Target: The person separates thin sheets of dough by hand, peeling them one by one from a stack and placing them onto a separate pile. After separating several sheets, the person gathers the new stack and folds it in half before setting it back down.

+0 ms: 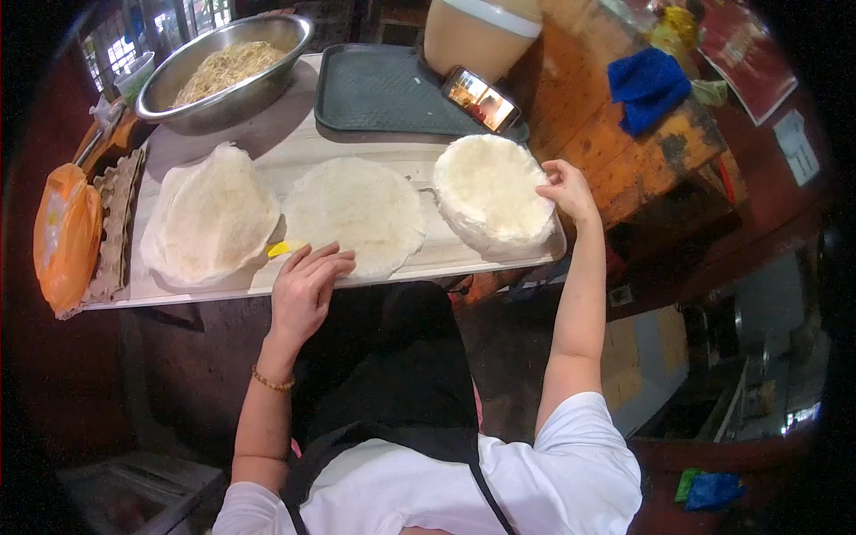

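Note:
My right hand (567,189) has its thumb and fingertips closed at the right edge of a thick stack of round, pale wrapper sheets (495,192). How many sheets the fingers pinch is too small to tell. My left hand (309,283) rests palm down at the near edge of a single thin wrapper (357,209) laid flat in the middle, its fingers loosely extended. Beside those fingers a yellow flat piece (282,249) shows, partly covered. Left of it lies a looser pile of wrappers (211,214) with uneven edges.
On the pale table (192,292), a steel bowl (160,105) of shredded filling stands back left. A dark tray (366,89) holds a phone (481,100) leaning against a beige tub (481,40). An orange bag (67,236) hangs left; a blue cloth (646,87) lies on the wooden surface at right.

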`<state>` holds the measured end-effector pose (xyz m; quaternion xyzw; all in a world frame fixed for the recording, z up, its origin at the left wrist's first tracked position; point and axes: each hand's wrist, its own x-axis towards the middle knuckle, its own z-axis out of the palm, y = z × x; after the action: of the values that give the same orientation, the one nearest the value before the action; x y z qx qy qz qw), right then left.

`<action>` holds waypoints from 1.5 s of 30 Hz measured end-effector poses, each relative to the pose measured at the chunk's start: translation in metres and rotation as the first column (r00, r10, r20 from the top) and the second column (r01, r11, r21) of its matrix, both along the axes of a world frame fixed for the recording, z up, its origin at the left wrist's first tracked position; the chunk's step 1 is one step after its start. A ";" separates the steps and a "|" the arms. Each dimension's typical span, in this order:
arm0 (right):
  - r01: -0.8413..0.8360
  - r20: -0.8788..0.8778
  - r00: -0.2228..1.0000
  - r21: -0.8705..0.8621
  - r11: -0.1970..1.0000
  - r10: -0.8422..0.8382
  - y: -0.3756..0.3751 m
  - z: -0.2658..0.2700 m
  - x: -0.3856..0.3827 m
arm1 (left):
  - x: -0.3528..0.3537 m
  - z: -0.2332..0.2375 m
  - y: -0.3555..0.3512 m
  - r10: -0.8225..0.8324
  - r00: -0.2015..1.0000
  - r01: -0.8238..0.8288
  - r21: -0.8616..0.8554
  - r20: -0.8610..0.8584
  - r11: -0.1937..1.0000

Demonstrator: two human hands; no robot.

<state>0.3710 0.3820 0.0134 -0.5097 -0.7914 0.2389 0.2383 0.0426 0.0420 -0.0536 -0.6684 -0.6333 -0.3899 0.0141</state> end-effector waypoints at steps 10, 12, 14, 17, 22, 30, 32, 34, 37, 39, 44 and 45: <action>-0.173 0.024 0.980 0.603 0.779 0.200 -0.101 0.000 -0.081 | -0.003 0.000 -0.003 -0.050 0.998 0.050 0.022 -0.027 0.998; -0.397 -0.043 0.883 0.460 0.794 0.467 -0.142 -0.013 -0.110 | 0.004 0.002 -0.009 -0.056 0.997 0.053 0.076 0.047 0.996; -0.599 0.005 0.758 0.399 0.694 0.652 -0.178 -0.016 -0.127 | 0.012 0.005 -0.020 -0.072 0.990 0.056 0.130 0.121 0.990; -0.660 -0.117 0.679 0.336 0.672 0.725 -0.196 -0.038 -0.142 | 0.023 -0.001 -0.046 -0.026 0.970 -0.014 0.159 0.243 0.987; -0.652 -0.169 0.680 0.309 0.693 0.714 -0.208 -0.054 -0.148 | 0.035 -0.041 -0.052 0.120 0.479 0.077 -0.178 0.870 0.981; -0.651 -0.184 0.684 0.282 0.705 0.706 -0.225 -0.049 -0.146 | 0.039 -0.045 -0.037 0.088 0.202 0.170 -0.123 0.975 0.978; -0.666 -0.168 0.653 0.335 0.666 0.738 -0.229 -0.049 -0.148 | 0.039 -0.041 -0.037 0.094 0.202 0.167 -0.129 0.975 0.978; -0.677 -0.149 0.624 0.387 0.626 0.767 -0.233 -0.048 -0.149 | 0.039 -0.038 -0.038 0.048 0.190 0.181 -0.083 0.981 0.980; -0.672 -0.118 0.639 0.393 0.627 0.760 -0.240 -0.047 -0.153 | 0.038 -0.040 -0.038 0.001 0.250 0.166 -0.044 0.968 0.985; -0.661 -0.102 0.667 0.375 0.650 0.738 -0.241 -0.049 -0.154 | 0.039 -0.037 -0.038 0.008 0.270 0.155 -0.052 0.963 0.987; -0.667 -0.067 0.674 0.372 0.645 0.736 -0.242 -0.049 -0.156 | 0.041 -0.035 -0.035 0.018 0.230 0.121 -0.047 0.973 0.992; -0.672 -0.055 0.674 0.369 0.642 0.737 -0.242 -0.049 -0.156 | 0.040 -0.037 -0.035 0.026 0.243 0.118 -0.056 0.970 0.991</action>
<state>0.2148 0.1400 -0.0353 -0.0870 -0.9266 0.2320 0.2828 0.0827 0.0071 -0.0911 -0.3052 -0.5097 -0.6806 -0.4287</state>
